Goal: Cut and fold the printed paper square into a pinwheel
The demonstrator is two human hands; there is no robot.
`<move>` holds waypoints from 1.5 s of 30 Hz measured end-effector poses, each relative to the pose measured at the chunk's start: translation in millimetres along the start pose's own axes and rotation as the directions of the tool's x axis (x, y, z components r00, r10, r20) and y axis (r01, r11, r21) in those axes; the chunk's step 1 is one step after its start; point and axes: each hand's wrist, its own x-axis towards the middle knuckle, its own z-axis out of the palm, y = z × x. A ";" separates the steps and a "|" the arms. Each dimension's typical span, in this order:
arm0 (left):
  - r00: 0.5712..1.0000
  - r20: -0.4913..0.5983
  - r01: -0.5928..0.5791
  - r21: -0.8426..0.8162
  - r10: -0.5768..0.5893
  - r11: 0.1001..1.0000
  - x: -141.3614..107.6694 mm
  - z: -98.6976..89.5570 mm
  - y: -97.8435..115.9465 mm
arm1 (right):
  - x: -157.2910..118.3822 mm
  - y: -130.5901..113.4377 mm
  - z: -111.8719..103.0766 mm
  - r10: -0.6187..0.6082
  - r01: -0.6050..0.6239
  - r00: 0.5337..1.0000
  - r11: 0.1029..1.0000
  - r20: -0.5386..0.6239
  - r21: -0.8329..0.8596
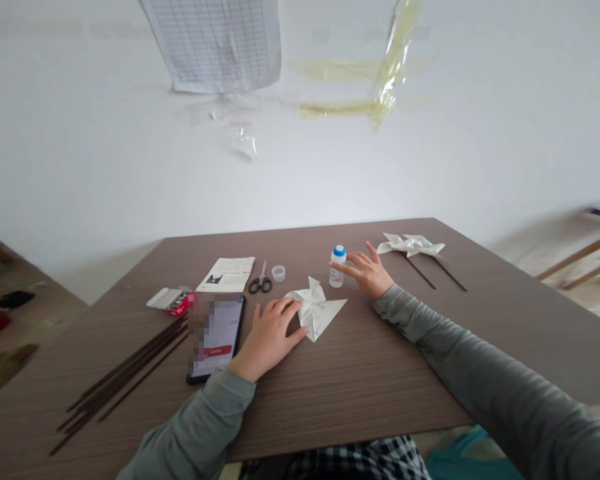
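"What lies closest in?"

"The left sleeve (200, 420), and just left of the left hand (273, 333), the phone (223, 353). Beyond the phone, farther left, are some dark sticks (120, 373). A careless drag of that sleeve could nudge the phone into them."

"And the left hand itself?"

"Fingers spread, resting on the folded paper pinwheel (313, 310), which sits at its fingertips, flat on the table (360, 380). It grips nothing. Too much press could crease the folds; too little, and the paper may slide or spring up."

"The right hand (373, 275)?"

"Fingers apart, one stretched across the front of the small bottle (337, 276). I can't tell whether it touches. The bottle stands upright with its blue top on, just left of that hand. A clumsy sideways brush would be what tips it, probably toward the pinwheel."

"Anything farther out?"

"Ahead of the left hand, the scissors (261, 284) and a clear plastic cap (279, 273); left of those, printed paper (225, 275). Beyond the right hand, to its right, two paper pinwheels on sticks (414, 245) lie together. A wide swing of that hand could catch and bend their blades."
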 end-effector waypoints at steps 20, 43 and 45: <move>1.000 -0.018 -0.021 0.003 0.021 1.000 0.3 0.6 -1.8 | 3.3 -14.8 -7.0 0.204 -0.191 0.977 0.965 -0.059 0.181; 0.999 -0.029 -0.046 0.013 0.046 0.999 1.6 3.7 5.5 | 9.9 -40.7 -1.9 0.441 -0.377 0.896 0.825 -0.061 0.421; 0.999 -0.019 -0.039 0.008 0.039 0.999 1.0 2.3 8.7 | 12.4 -46.1 -0.7 0.419 -0.366 0.908 0.805 -0.011 0.466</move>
